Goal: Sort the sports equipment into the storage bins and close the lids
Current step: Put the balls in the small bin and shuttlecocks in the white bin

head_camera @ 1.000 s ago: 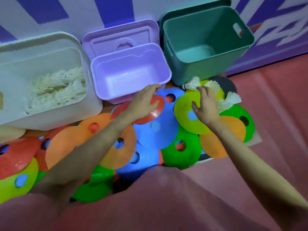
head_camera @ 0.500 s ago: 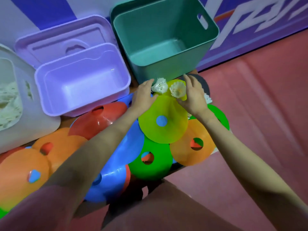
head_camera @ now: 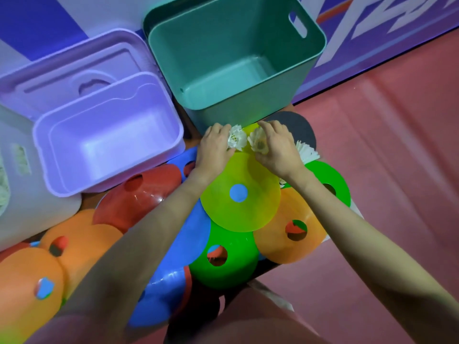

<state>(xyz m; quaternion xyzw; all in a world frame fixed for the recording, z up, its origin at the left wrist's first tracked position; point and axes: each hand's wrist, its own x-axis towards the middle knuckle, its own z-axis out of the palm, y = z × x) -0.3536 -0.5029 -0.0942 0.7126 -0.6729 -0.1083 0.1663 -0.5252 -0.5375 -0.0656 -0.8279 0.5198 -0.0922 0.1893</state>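
Note:
My left hand (head_camera: 214, 147) grips a white shuttlecock (head_camera: 236, 140) on the far edge of a yellow disc cone (head_camera: 240, 192). My right hand (head_camera: 278, 147) grips a second shuttlecock (head_camera: 258, 143) beside it. A third shuttlecock (head_camera: 306, 152) lies just right of my right hand. Both hands sit right in front of the empty teal bin (head_camera: 236, 58). An empty purple bin (head_camera: 109, 135) stands to the left, with its lid (head_camera: 72, 78) behind it. A white bin (head_camera: 22, 165) holding shuttlecocks shows at the left edge.
Flat disc cones in orange (head_camera: 290, 234), green (head_camera: 228, 264), blue (head_camera: 188, 234) and red (head_camera: 144, 194) overlap across the floor under my arms. A dark grey disc (head_camera: 301, 127) lies by the teal bin. Pink mat (head_camera: 397, 170) stretches to the right; a purple-and-white wall stands behind the bins.
My left hand moved from a red cone over to the shuttlecocks. Both hands closed on one shuttlecock each. The view shifted right, toward the teal bin.

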